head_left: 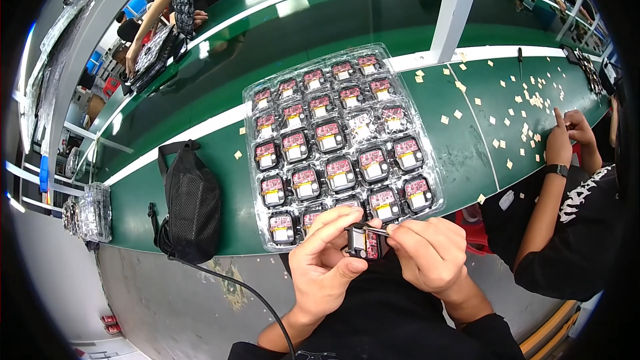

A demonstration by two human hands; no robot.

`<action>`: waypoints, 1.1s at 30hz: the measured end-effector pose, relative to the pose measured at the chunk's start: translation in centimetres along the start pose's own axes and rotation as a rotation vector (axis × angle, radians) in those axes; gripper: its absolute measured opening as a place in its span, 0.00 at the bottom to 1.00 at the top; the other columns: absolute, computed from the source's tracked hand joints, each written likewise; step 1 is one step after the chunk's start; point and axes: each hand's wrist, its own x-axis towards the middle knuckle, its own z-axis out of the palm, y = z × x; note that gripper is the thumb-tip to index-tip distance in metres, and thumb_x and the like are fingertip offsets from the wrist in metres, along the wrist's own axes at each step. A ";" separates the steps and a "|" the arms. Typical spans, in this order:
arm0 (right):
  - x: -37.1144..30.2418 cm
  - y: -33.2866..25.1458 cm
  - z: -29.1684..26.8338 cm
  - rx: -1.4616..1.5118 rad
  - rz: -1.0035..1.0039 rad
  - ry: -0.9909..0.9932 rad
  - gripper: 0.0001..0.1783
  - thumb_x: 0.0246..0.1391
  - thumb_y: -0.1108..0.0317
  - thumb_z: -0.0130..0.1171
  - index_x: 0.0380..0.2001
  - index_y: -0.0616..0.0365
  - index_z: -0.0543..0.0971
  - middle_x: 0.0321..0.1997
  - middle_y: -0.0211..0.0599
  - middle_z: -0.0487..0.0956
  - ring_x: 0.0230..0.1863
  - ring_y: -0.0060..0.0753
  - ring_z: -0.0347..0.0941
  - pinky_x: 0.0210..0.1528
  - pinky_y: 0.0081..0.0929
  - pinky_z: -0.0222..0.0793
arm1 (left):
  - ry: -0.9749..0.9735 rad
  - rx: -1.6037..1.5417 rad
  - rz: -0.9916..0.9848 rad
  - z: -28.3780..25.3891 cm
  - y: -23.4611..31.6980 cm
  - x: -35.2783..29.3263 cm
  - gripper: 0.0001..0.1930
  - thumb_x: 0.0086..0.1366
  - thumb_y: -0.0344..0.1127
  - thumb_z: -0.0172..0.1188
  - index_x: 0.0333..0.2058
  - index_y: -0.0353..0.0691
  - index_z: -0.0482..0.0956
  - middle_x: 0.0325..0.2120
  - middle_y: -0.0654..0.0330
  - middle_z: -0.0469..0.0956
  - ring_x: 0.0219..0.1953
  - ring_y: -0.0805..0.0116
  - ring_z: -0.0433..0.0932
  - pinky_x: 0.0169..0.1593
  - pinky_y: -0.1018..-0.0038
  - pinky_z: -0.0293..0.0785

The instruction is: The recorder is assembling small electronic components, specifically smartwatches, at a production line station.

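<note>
My left hand grips a small black square device housing by its edges, thumb in front and fingers behind. Inside the housing sit a red circuit board and a silvery block with a yellow strip. At the housing's upper right edge, my right hand pinches a thin metal tool that looks like tweezers. Most of that tool is hidden by the fingers. Just beyond both hands lies a clear plastic tray with rows of similar black housings in its pockets.
A black mesh bag rests left of the tray, with a black cable running toward me. Small pale squares and a screwdriver lie at right, near a co-worker's hands. A grey post rises behind the tray.
</note>
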 end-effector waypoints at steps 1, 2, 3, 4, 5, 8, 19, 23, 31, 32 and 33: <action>0.1 0.0 0.0 0.026 0.016 0.010 0.12 0.47 0.75 0.72 0.37 0.64 0.84 0.30 0.38 0.82 0.21 0.29 0.75 0.21 0.26 0.67 | 0.001 0.000 0.001 0.0 0.0 0.0 0.39 0.56 0.50 0.77 0.56 0.24 0.75 0.52 0.47 0.75 0.52 0.54 0.81 0.59 0.62 0.78; 0.0 0.1 -0.2 0.025 0.014 0.011 0.12 0.47 0.75 0.72 0.37 0.64 0.84 0.30 0.38 0.82 0.21 0.29 0.75 0.21 0.26 0.67 | -0.003 -0.028 -0.009 0.2 0.0 -0.1 0.39 0.56 0.50 0.77 0.56 0.24 0.75 0.53 0.47 0.75 0.53 0.53 0.81 0.60 0.61 0.78; -0.2 0.3 -0.4 0.059 0.064 0.051 0.12 0.48 0.75 0.72 0.37 0.65 0.84 0.30 0.39 0.82 0.22 0.32 0.76 0.22 0.27 0.69 | -0.007 -0.057 -0.019 0.2 0.1 -0.1 0.39 0.55 0.49 0.78 0.56 0.25 0.74 0.53 0.47 0.75 0.54 0.51 0.81 0.60 0.61 0.77; -0.3 0.4 -0.6 0.093 0.113 0.090 0.11 0.49 0.75 0.71 0.36 0.65 0.83 0.30 0.40 0.82 0.22 0.34 0.77 0.23 0.27 0.71 | -0.007 -0.057 -0.016 0.2 0.3 -0.1 0.39 0.55 0.49 0.78 0.56 0.25 0.74 0.53 0.47 0.75 0.54 0.51 0.81 0.60 0.61 0.77; -0.4 0.2 -0.9 0.177 0.207 0.109 0.09 0.52 0.76 0.70 0.37 0.66 0.83 0.30 0.43 0.82 0.25 0.38 0.79 0.27 0.28 0.75 | -0.018 -0.046 0.001 0.1 0.4 0.0 0.39 0.55 0.49 0.78 0.55 0.26 0.74 0.53 0.48 0.75 0.54 0.51 0.81 0.60 0.60 0.77; -1.1 -0.8 -1.9 0.782 0.696 -0.012 0.13 0.61 0.73 0.66 0.46 0.68 0.79 0.36 0.41 0.84 0.35 0.26 0.82 0.35 0.25 0.78 | -0.080 -0.061 0.083 -0.4 0.1 0.2 0.34 0.54 0.44 0.79 0.54 0.30 0.75 0.51 0.49 0.75 0.56 0.49 0.80 0.61 0.57 0.76; 3.7 1.0 -0.9 0.545 0.561 -0.047 0.12 0.57 0.80 0.67 0.43 0.64 0.76 0.34 0.40 0.83 0.32 0.22 0.80 0.29 0.22 0.74 | -0.149 0.661 0.734 -3.2 1.3 1.1 0.31 0.57 0.45 0.77 0.53 0.34 0.77 0.50 0.43 0.79 0.58 0.39 0.77 0.64 0.49 0.71; 8.2 3.4 0.2 0.169 0.344 -0.071 0.11 0.56 0.77 0.65 0.42 0.61 0.78 0.35 0.46 0.82 0.33 0.49 0.82 0.32 0.35 0.76 | 0.134 0.961 0.837 -6.3 2.3 1.5 0.22 0.69 0.43 0.66 0.52 0.31 0.76 0.50 0.44 0.77 0.58 0.41 0.76 0.63 0.50 0.70; 11.4 7.3 2.1 -0.057 0.256 -0.394 0.10 0.61 0.65 0.62 0.44 0.55 0.79 0.40 0.45 0.83 0.40 0.56 0.81 0.40 0.48 0.76 | 0.530 0.696 0.659 -11.8 -0.6 2.5 0.30 0.73 0.54 0.57 0.53 0.26 0.75 0.53 0.43 0.75 0.62 0.44 0.73 0.65 0.54 0.68; 11.6 7.2 2.3 -0.090 0.249 -0.429 0.11 0.61 0.65 0.62 0.45 0.54 0.78 0.41 0.44 0.84 0.41 0.56 0.81 0.41 0.48 0.76 | 0.488 0.783 0.689 -12.3 -1.1 2.5 0.33 0.73 0.58 0.54 0.53 0.26 0.75 0.54 0.43 0.74 0.62 0.43 0.72 0.65 0.53 0.67; 11.5 7.4 2.4 -0.093 0.226 -0.459 0.12 0.61 0.65 0.63 0.47 0.52 0.78 0.43 0.41 0.82 0.40 0.55 0.81 0.42 0.48 0.77 | 0.445 0.870 0.718 -12.7 -1.6 2.4 0.36 0.73 0.62 0.51 0.53 0.26 0.75 0.54 0.42 0.74 0.62 0.43 0.72 0.65 0.52 0.67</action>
